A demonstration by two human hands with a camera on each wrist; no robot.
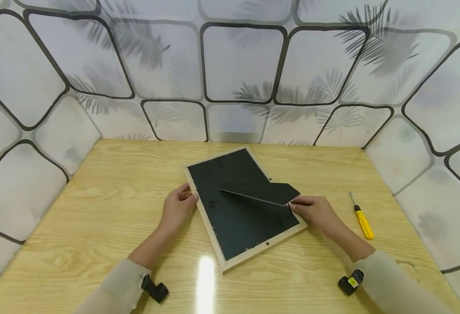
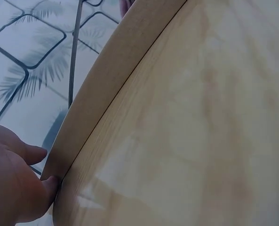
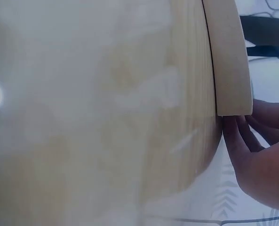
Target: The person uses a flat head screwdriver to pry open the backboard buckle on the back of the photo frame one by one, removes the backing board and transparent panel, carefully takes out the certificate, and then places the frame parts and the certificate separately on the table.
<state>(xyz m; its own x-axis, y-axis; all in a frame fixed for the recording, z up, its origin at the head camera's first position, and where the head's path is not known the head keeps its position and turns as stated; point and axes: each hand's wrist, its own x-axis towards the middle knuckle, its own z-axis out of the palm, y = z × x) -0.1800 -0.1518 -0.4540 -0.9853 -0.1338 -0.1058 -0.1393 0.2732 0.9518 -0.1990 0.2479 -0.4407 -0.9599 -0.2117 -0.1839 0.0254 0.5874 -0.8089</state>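
Wooden frame (image 1: pixel 207 222), left hand (image 1: pixel 176 208) pinching one edge, right hand (image 1: pixel 319 213) opposite

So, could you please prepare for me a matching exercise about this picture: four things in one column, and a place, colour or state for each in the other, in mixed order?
Things
1. screwdriver
2. flap
3. left hand
4. frame

Descriptions
a. at the frame's left edge
b. pale-rimmed
c. yellow-handled, lying on the table
d. all black, slanting out over the frame

Right pairs: 1-c, 2-d, 3-a, 4-b
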